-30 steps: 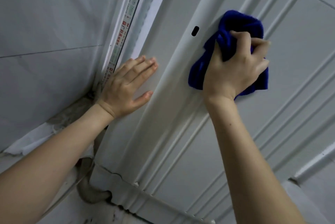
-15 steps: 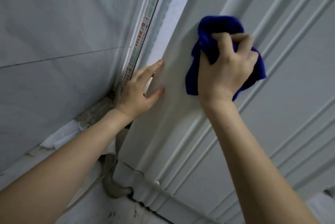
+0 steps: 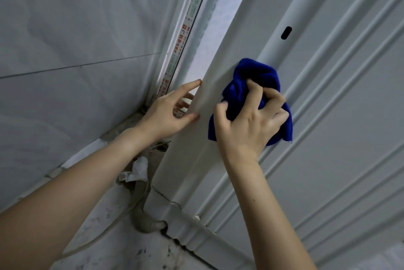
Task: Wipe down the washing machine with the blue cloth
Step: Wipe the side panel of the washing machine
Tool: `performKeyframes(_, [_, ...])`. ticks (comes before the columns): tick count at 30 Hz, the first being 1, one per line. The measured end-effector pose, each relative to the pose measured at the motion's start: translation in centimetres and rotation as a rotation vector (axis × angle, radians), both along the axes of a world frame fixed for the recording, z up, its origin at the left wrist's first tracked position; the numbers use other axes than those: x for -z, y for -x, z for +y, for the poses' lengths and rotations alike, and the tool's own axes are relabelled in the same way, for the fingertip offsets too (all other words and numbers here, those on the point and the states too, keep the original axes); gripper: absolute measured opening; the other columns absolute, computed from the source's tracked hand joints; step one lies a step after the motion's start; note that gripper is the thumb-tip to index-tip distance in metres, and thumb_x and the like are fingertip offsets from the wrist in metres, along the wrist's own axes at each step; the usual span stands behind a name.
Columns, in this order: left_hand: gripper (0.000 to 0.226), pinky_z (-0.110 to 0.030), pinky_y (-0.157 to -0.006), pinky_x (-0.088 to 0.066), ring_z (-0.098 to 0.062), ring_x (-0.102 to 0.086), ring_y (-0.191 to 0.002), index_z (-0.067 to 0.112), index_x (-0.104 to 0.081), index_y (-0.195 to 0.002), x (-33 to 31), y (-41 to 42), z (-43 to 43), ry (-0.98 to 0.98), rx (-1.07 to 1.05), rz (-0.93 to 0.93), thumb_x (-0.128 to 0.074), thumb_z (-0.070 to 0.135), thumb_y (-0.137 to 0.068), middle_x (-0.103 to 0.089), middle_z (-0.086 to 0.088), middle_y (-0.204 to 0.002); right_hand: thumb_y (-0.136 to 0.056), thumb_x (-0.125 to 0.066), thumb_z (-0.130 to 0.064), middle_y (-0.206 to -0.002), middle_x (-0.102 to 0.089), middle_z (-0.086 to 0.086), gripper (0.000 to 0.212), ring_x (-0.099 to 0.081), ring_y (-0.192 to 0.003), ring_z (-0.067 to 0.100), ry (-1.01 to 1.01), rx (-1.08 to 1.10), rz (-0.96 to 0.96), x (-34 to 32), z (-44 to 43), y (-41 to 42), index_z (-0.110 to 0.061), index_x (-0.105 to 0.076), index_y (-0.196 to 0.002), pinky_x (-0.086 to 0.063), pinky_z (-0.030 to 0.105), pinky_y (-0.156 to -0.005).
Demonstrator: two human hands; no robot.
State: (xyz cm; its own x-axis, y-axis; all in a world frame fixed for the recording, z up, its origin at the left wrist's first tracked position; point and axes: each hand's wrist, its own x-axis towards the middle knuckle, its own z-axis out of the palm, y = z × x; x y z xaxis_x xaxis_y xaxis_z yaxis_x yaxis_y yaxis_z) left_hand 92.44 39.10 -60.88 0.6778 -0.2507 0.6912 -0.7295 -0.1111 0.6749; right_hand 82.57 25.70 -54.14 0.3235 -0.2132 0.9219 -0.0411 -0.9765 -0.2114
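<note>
**Blue cloth pressed to the ribbed panel of the washing machine**

The right hand (image 3: 249,121) sits at the centre of the frame, fingers curled tight around a bunched blue cloth (image 3: 258,77), which it presses against the pale side panel of the washing machine (image 3: 338,116). The cloth lies on the raised vertical rib of the panel, below a small dark oval slot (image 3: 286,32) in that rib, and hangs out past the hand on its upper and right sides.

The left hand (image 3: 168,112), just left of centre, holds nothing. It is partly open, thumb and forefinger spread, with the fingertips touching the machine's near corner edge; the other fingers reach behind that edge and are hidden.

The panel's long parallel ridges run from lower centre to upper right. In the upper left is a grey tiled wall (image 3: 76,51), and between wall and machine runs a pale strip with red printed characters (image 3: 185,29). At lower centre a grey corrugated hose (image 3: 146,223) bends into the machine's base, with a crumpled white scrap (image 3: 136,170) lying just above it on the stained floor (image 3: 122,254).
</note>
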Motion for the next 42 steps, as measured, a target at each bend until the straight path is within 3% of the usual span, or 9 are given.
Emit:
performKeyframes(3, [0.072,-0.040,-0.095,-0.055,-0.008,-0.063,-0.104,0.062,-0.034,-0.140,-0.2,0.1,0.1,-0.012,0.004,0.002,-0.068,0.047,-0.078,-0.058,0.010,-0.124,-0.066,-0.060,-0.025,-0.137,-0.037,0.009,0.076,-0.033,-0.109,0.030,0.048,-0.155,0.169,0.0,-0.5,1.9,-0.027,-0.043,-0.140,-0.026,0.036,-0.094])
performKeyframes(7, [0.072,-0.043,-0.095,-0.055,-0.011,-0.064,-0.103,0.063,-0.033,-0.140,-0.2,0.2,0.1,-0.020,-0.005,0.024,-0.066,0.051,-0.076,-0.060,0.005,-0.122,-0.064,-0.061,0.002,-0.146,-0.037,0.013,0.081,-0.035,-0.113,0.037,0.159,-0.178,0.206,0.2,-1.7,2.6,-0.030,-0.052,-0.137,-0.038,0.046,-0.098])
performKeyframes(14, [0.071,-0.036,-0.095,-0.055,-0.005,-0.063,-0.100,0.069,-0.031,-0.136,-0.3,0.2,0.2,-0.031,-0.010,0.030,-0.064,0.056,-0.074,-0.056,0.018,-0.117,-0.078,-0.074,-0.048,-0.130,-0.049,0.006,0.065,-0.045,-0.096,0.031,0.300,0.036,0.149,-0.6,-4.1,3.0,-0.029,-0.056,-0.137,-0.044,0.038,-0.071])
performKeyframes(22, [0.072,-0.014,-0.085,-0.052,0.002,-0.061,-0.096,0.061,-0.037,-0.139,0.3,0.1,0.0,0.026,0.005,0.046,-0.072,0.037,-0.080,-0.055,0.019,-0.112,-0.076,-0.082,-0.035,-0.115,-0.036,0.002,0.061,-0.047,-0.092,0.006,-0.097,-0.189,0.005,9.3,-3.1,2.7,-0.023,-0.057,-0.130,-0.041,0.020,-0.062])
performKeyframes(28, [0.081,-0.010,-0.088,-0.048,0.005,-0.049,-0.120,0.058,-0.030,-0.144,0.4,0.6,0.6,-0.065,0.051,0.054,-0.073,0.016,-0.088,-0.045,0.011,-0.141,-0.072,-0.086,-0.025,-0.113,-0.032,-0.007,0.054,-0.054,-0.093,0.018,-0.534,-0.236,0.034,16.6,0.0,2.7,-0.029,-0.052,-0.114,-0.058,0.040,-0.071])
performKeyframes(33, [0.084,0.003,-0.086,-0.039,0.028,-0.036,-0.117,0.059,-0.026,-0.144,1.0,1.0,0.8,-0.110,0.036,0.048,-0.071,0.015,-0.089,-0.037,0.018,-0.144,-0.073,-0.086,-0.025,-0.113,-0.037,-0.001,0.046,-0.049,-0.097,0.010,-0.525,-0.286,-0.158,13.1,-0.2,1.5,-0.014,-0.064,-0.112,-0.041,0.007,-0.087])
performKeyframes(38, [0.084,-0.001,-0.085,-0.043,0.028,-0.038,-0.115,0.057,-0.023,-0.147,2.0,1.4,0.4,-0.098,0.033,0.065,-0.070,0.017,-0.090,-0.036,0.026,-0.139,-0.071,-0.088,-0.023,-0.115,-0.027,-0.016,0.059,-0.054,-0.097,0.019,-0.551,-0.203,0.023,20.3,-0.2,2.8,-0.029,-0.049,-0.115,-0.054,0.028,-0.071])
performKeyframes(40, [0.084,-0.008,-0.090,-0.047,0.022,-0.042,-0.118,0.054,-0.024,-0.149,2.3,1.5,0.2,-0.079,0.030,0.066,-0.071,0.018,-0.088,-0.036,0.029,-0.140,-0.070,-0.088,-0.018,-0.114,-0.024,-0.015,0.062,-0.054,-0.096,0.024,-0.685,-0.170,0.125,23.9,1.1,3.5,-0.032,-0.045,-0.113,-0.057,0.043,-0.074])
performKeyframes(42, [0.085,-0.016,-0.097,-0.048,0.016,-0.044,-0.122,0.053,-0.025,-0.149,2.2,1.5,0.1,-0.073,0.044,0.075,-0.072,0.019,-0.086,-0.037,0.031,-0.140,-0.071,-0.087,-0.013,-0.118,-0.026,-0.009,0.058,-0.049,-0.100,0.019,-0.823,-0.175,0.087,24.9,2.3,3.3,-0.028,-0.047,-0.110,-0.053,0.039,-0.085])
